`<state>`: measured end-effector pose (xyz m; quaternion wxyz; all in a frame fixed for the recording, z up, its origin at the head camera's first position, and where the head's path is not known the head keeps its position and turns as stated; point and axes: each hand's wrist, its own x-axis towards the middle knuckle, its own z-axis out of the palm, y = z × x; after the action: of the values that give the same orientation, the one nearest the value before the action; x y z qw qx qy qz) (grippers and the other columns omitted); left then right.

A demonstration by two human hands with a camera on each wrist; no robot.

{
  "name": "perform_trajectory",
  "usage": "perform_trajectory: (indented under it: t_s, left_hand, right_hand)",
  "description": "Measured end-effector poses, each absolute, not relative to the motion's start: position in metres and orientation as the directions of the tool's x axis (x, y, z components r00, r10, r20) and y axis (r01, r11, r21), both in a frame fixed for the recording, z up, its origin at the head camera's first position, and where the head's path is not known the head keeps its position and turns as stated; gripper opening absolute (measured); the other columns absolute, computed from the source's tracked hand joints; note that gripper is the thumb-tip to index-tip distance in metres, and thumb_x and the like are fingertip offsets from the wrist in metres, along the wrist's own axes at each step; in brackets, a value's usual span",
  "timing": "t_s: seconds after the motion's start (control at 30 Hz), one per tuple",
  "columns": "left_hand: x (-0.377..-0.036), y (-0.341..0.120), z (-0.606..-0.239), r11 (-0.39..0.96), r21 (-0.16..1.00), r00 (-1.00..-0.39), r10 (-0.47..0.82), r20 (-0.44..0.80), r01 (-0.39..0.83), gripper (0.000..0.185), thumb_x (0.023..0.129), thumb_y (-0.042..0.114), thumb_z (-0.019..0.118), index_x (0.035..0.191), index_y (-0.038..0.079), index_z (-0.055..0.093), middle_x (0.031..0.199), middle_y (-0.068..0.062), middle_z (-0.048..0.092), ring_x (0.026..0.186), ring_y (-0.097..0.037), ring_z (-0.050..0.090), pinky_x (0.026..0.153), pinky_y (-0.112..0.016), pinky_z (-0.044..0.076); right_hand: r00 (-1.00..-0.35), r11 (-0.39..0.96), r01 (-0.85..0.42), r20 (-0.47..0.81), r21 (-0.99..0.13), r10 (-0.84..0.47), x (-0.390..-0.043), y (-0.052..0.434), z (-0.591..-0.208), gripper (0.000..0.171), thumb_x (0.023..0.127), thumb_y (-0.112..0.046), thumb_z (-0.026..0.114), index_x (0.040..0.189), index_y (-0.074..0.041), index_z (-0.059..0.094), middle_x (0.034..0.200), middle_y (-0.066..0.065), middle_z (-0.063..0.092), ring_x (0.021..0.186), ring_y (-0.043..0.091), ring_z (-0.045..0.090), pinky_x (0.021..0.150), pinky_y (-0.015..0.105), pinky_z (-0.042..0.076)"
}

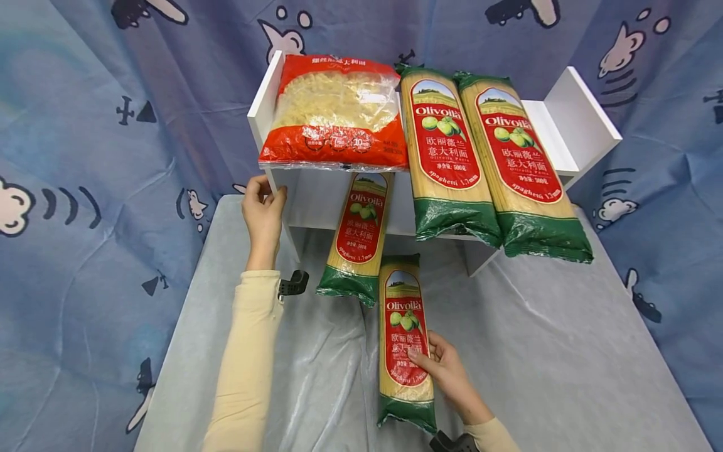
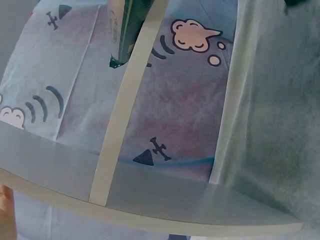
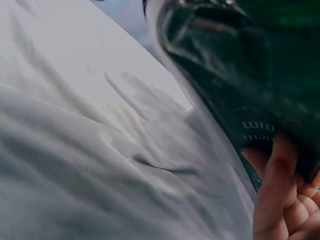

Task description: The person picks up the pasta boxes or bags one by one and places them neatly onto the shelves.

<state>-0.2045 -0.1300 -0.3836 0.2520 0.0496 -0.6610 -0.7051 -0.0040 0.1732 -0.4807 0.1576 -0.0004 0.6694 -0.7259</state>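
Observation:
My right hand (image 1: 452, 376) grips a packet of spaghetti (image 1: 408, 395) by its right side, thumb over the red label and fingers behind. In the right wrist view, fingers (image 3: 280, 185) lie against its dark green wrapping. At the left, my left hand (image 1: 262, 210) pinches the side panel of a white shelf (image 1: 261, 119), just under its upper board. The left wrist view shows the shelf panels (image 2: 117, 120) close up, with a bit of a finger (image 2: 6, 210) at the edge. Another spaghetti packet (image 1: 358, 235) lies on the lower board, its green end jutting out frontward.
On the upper board lie a red-and-clear bag of pasta (image 1: 339, 107) at the left and two spaghetti packets (image 1: 446, 150) side by side, overhanging the front. A grey cloth (image 1: 536, 351) covers the table. Patterned blue curtains (image 1: 85, 157) hang behind and beside it.

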Motion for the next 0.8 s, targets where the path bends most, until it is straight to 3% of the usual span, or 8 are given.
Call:
perform_trajectory:
  t_s: [0.23, 0.43, 0.63, 0.8]
  left_hand:
    - [-0.190, -0.124, -0.362, 0.003, 0.962, -0.873, -0.419, 0.250, 0.274, 0.017, 0.086, -0.011, 0.057, 0.102, -0.010, 0.056, 0.086, 0.002, 0.049, 0.089, -0.015, 0.051, 0.083, -0.025, 0.045]
    - [-0.188, -0.123, -0.359, 0.012, 0.961, -0.872, -0.419, 0.254, 0.275, 0.018, 0.086, -0.011, 0.056, 0.104, -0.012, 0.055, 0.089, -0.005, 0.050, 0.089, -0.016, 0.051, 0.082, -0.024, 0.044]
    - [-0.189, -0.123, -0.360, -0.006, 0.964, -0.877, -0.418, 0.238, 0.265, 0.021, 0.085, -0.011, 0.057, 0.105, -0.015, 0.053, 0.094, -0.018, 0.051, 0.088, -0.012, 0.051, 0.080, -0.023, 0.044]
    - [-0.190, -0.123, -0.360, -0.010, 0.964, -0.878, -0.416, 0.236, 0.264, 0.025, 0.085, -0.012, 0.056, 0.109, -0.019, 0.051, 0.092, -0.012, 0.051, 0.088, -0.013, 0.051, 0.080, -0.023, 0.045]
  right_hand:
    - [-0.967, -0.111, 0.134, -0.105, -0.985, -0.230, 0.009, 0.185, -0.460, 0.034, 0.092, 0.008, 0.051, 0.115, 0.027, 0.035, 0.089, 0.002, 0.068, 0.075, 0.015, 0.067, 0.063, 0.031, 0.054]
    - [-0.982, -0.071, 0.119, -0.107, -0.990, -0.154, 0.017, 0.187, -0.445, 0.032, 0.090, 0.009, 0.053, 0.115, 0.022, 0.039, 0.088, 0.003, 0.069, 0.072, 0.017, 0.068, 0.061, 0.033, 0.054]
    - [-0.992, -0.098, 0.035, -0.023, -0.995, -0.127, 0.026, 0.188, -0.435, 0.029, 0.087, 0.015, 0.052, 0.114, 0.004, 0.052, 0.086, 0.005, 0.070, 0.069, 0.016, 0.068, 0.058, 0.031, 0.054]
    - [-0.988, -0.149, -0.032, 0.054, -0.988, -0.144, 0.026, 0.192, -0.430, 0.040, 0.086, 0.020, 0.048, 0.112, -0.010, 0.058, 0.086, 0.006, 0.070, 0.069, 0.016, 0.068, 0.057, 0.030, 0.053]
